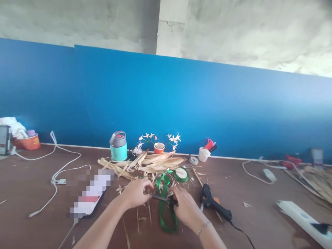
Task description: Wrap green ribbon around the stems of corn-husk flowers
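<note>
My right hand (183, 204) is closed around the dark handles of a pair of scissors (160, 197), whose blades point left. My left hand (137, 193) is curled in a pinch beside the blade tips; what it holds, if anything, is too small to make out. A loose green ribbon (163, 222) loops on the table below and behind the scissors. Just beyond my hands lies a green ribbon spool (181, 174) with a white face. Dried corn husks (163, 162) are heaped behind it, and husk scraps lie around my hands.
A black glue gun (214, 202) with a cord lies right of my right hand. A phone (93, 193) is at left. Behind the husks stand a teal flask (118, 151) and a paper cup (159, 148) with white flowers. A power strip (303, 221) sits far right.
</note>
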A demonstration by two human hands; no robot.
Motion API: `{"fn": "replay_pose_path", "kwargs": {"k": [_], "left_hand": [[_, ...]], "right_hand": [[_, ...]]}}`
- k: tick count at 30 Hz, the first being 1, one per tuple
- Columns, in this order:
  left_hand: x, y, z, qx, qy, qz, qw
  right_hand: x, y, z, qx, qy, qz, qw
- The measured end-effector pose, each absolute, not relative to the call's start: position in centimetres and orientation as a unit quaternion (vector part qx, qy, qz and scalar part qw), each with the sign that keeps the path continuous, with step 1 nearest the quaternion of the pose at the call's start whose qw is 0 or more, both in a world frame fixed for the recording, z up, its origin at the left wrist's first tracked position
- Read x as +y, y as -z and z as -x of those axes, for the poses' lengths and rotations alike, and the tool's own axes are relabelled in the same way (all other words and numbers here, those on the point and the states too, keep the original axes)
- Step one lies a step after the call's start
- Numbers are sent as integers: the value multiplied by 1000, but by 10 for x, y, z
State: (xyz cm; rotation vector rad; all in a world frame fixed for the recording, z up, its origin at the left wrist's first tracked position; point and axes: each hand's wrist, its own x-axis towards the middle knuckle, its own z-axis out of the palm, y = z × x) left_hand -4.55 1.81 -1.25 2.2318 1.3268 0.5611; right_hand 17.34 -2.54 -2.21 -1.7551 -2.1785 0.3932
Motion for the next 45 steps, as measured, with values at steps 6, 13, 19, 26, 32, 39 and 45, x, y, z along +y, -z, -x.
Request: {"fn": "replay_pose_path", "kwargs": {"k": [6, 13, 19, 26, 32, 39, 45], "left_hand": [[24, 18, 47, 490, -259, -781, 288], [31, 4, 52, 465, -443, -630, 437], [21, -2, 40, 424, -528, -517, 524], [10, 13, 16, 380, -516, -551, 535], [6, 17, 8, 364, -515, -541, 556], [-3, 15, -3, 381, -419, -453, 688], [-8, 14, -8, 384, -467, -367, 708]], "right_hand": [[-25, 19, -174, -768, -113, 615, 140], [-25, 18, -174, -761, -119, 610, 185], [-24, 12, -160, -738, -180, 556, 338], [-27, 16, -141, -644, -317, 533, 447], [-25, 15, -143, -603, -295, 548, 499], [-26, 18, -144, -649, -240, 528, 492], [-29, 18, -142, -667, -229, 521, 482]]}}
